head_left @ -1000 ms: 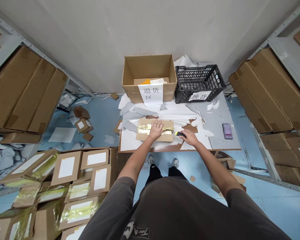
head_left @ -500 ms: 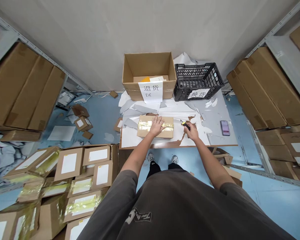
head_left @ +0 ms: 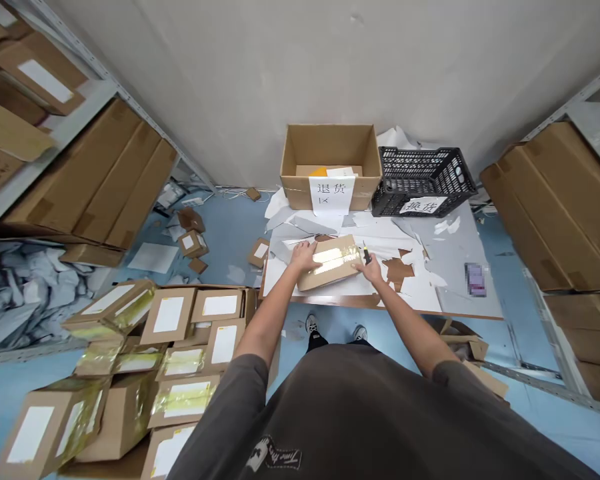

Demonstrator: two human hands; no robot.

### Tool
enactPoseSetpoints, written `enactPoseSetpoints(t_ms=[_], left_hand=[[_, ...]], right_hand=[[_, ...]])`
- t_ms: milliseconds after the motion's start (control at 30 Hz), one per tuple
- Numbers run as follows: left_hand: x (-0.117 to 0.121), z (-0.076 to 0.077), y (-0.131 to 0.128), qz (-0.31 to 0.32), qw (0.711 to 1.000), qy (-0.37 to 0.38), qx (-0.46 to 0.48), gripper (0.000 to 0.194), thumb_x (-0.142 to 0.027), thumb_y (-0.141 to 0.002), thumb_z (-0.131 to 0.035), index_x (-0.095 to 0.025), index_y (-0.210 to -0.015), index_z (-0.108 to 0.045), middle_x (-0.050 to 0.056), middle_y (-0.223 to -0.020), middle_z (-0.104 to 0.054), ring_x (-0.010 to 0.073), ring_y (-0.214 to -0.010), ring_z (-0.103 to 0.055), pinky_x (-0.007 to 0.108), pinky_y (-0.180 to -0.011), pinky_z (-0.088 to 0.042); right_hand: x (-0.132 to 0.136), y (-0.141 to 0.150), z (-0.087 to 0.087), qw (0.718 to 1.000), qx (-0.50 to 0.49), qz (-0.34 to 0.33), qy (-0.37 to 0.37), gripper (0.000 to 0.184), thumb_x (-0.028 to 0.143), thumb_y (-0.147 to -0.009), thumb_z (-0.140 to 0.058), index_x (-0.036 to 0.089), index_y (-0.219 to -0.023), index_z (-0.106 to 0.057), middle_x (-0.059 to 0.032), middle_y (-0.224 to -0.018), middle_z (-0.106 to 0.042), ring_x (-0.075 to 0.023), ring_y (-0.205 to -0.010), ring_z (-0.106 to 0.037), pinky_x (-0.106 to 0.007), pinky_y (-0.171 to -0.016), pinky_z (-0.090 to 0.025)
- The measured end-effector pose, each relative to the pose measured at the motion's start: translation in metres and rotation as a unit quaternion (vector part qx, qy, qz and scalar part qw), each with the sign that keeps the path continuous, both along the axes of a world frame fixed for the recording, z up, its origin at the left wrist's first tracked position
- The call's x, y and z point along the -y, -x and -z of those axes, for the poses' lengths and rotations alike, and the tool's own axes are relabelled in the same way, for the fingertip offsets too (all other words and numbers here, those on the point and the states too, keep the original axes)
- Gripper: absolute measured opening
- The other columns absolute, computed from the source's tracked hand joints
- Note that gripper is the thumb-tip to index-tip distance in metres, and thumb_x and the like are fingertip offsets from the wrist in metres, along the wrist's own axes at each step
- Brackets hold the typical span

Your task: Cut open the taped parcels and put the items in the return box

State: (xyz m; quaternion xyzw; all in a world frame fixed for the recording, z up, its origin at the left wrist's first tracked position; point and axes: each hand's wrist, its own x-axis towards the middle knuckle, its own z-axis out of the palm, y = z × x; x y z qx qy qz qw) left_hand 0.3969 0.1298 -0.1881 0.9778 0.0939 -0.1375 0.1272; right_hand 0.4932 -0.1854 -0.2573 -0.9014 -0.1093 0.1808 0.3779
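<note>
A taped cardboard box (head_left: 331, 263) sits at a slant on the paper-covered table (head_left: 450, 270), shiny yellowish tape running along its top. My left hand (head_left: 304, 257) grips the box's left end, thumb on top. At the right end, my right hand (head_left: 371, 268) touches the box with its thumb side while closed around a utility knife (head_left: 367, 254), black and yellow. The knife's blade points away from me, clear of the box.
Behind stand an open carton (head_left: 295, 193) with a paper sign and a black plastic crate (head_left: 420, 180). A phone (head_left: 475, 279) lies at the table's right. Labelled boxes (head_left: 167, 315) are piled at lower left. Shelves with large cartons (head_left: 555, 200) flank both sides.
My left hand has gone from the box's top to its left end. My right hand, still with the knife, has come to the right end. The box is now turned at an angle.
</note>
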Motion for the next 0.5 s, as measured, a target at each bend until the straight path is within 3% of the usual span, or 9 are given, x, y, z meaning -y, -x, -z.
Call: enactPoseSetpoints(t_ms=[133, 267, 367, 500], left_hand=[[0.034, 0.009, 0.041, -0.167, 0.985, 0.032, -0.011, 0.107, -0.082, -0.079, -0.073, -0.015, -0.159, -0.046, 0.024, -0.148, -0.060, 0.0418, -0.139, -0.057, 0.047, -0.110, -0.049], [0.080, 0.020, 0.048, -0.269, 0.956, 0.115, -0.032, 0.108, -0.091, -0.078, -0.065, -0.017, -0.155, -0.046, 0.025, -0.148, -0.062, 0.0405, -0.130, -0.067, 0.045, -0.099, -0.055], [0.091, 0.026, 0.044, -0.304, 0.934, 0.187, -0.033, 0.109, -0.088, -0.078, -0.071, -0.019, -0.158, -0.042, 0.024, -0.148, -0.065, 0.0392, -0.127, -0.071, 0.044, -0.096, -0.057], [0.077, 0.033, 0.055, -0.308, 0.902, 0.302, -0.027, 0.106, -0.073, -0.080, -0.081, -0.021, -0.162, -0.038, 0.019, -0.150, -0.067, 0.0347, -0.133, -0.069, 0.040, -0.101, -0.057]], right_hand=[[-0.054, -0.072, -0.017, 0.996, -0.005, 0.047, 0.071, 0.069, 0.068, -0.070, -0.085, 0.026, -0.115, -0.052, -0.0087, -0.104, -0.074, -0.0314, -0.095, -0.069, -0.039, -0.083, -0.054], [-0.101, -0.109, -0.033, 0.990, 0.009, 0.062, 0.128, 0.066, 0.055, -0.075, -0.090, 0.022, -0.119, -0.054, -0.0179, -0.118, -0.075, -0.0363, -0.110, -0.070, -0.042, -0.092, -0.053], [-0.091, -0.103, -0.036, 0.993, 0.015, 0.049, 0.105, 0.057, 0.054, -0.077, -0.087, 0.023, -0.113, -0.055, -0.0153, -0.113, -0.075, -0.0351, -0.109, -0.070, -0.040, -0.090, -0.053], [-0.033, -0.047, -0.020, 0.999, -0.019, 0.042, 0.000, 0.059, 0.067, -0.070, -0.085, 0.027, -0.097, -0.051, -0.0031, -0.090, -0.071, -0.0274, -0.087, -0.068, -0.035, -0.075, -0.053]])
